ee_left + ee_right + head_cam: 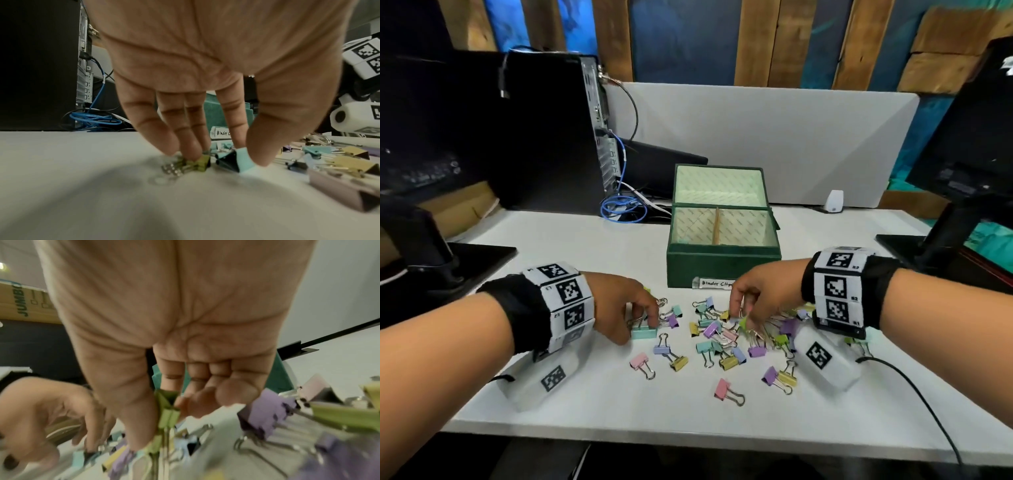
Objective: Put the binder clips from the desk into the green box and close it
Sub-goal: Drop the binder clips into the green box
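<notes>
The green box (722, 265) stands open at mid-desk, its lid upright behind, and a "Binder Clips" label (717, 283) on its front. Several pastel binder clips (722, 342) lie scattered before it. My left hand (645, 323) reaches down at the pile's left edge. In the left wrist view my left hand (244, 155) pinches a teal clip (245, 160) between thumb and index finger, while other fingertips touch a yellow-green clip (200, 163). My right hand (743, 317) pinches a green clip (166, 410) between thumb and index finger over the pile.
A black computer tower (551, 130) with coiled blue cable (623, 205) stands back left. Monitor stands sit at the left (448, 260) and right (935, 240). A grey partition (774, 137) backs the desk. A black cable (928, 404) trails from my right wrist.
</notes>
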The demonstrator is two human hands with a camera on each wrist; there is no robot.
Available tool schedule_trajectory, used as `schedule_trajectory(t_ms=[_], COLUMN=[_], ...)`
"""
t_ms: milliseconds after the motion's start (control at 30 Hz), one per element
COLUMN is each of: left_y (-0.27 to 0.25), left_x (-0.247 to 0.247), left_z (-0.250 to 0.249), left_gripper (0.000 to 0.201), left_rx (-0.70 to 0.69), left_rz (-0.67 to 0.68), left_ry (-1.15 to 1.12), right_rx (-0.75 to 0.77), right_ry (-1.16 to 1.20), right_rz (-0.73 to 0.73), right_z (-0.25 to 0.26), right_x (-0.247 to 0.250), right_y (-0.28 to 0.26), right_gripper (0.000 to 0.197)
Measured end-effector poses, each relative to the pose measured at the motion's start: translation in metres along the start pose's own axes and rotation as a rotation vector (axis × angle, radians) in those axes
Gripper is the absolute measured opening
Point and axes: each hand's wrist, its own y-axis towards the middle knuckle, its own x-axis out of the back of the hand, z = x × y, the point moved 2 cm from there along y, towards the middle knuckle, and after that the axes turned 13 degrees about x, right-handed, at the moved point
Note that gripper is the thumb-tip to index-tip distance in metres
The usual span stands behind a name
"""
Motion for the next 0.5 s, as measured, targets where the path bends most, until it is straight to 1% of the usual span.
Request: schedule_trajectory(t_ms=[100,133,233,333,400,500], left_y=[0.005,0.006,0.007,0.005,0.005,0.005], left_x=[-0.003,-0.004,-0.006,-0.005,-0.005,-0.007], left_z=[0.0,-0.001,-0.003,-0.006,-0.006,-0.007], left_gripper=[0.042,0.042,0.045,0.046,0.046,0.044], left_rx=[-0.006,-0.009,0.002,-0.016,-0.026,-0.04], left_rz=[-0.033,-0.044,-0.067,-0.061,-0.063,-0.07], left_ry=[-0.01,-0.01,-0.002,0.013,0.021,0.061], right_rx=[0.013,0.013,0.007,0.021,0.035,0.128], right_ry=[0.163,0.176,0.143,0.111,0.069,0.136], right_rz=[-0.075,-0.113,-0.193,-0.271,-0.408,-0.741], right_z=[-0.006,-0.008,-0.011,-0.006,-0.002,0.008], right_x=[0.013,0.018,0.032,0.044,0.056,0.076], right_y=[-0.006,-0.008,-0.014,-0.016,-0.016,-0.014], right_gripper=[0.019,0.017,0.013,0.011,0.014,0.017])
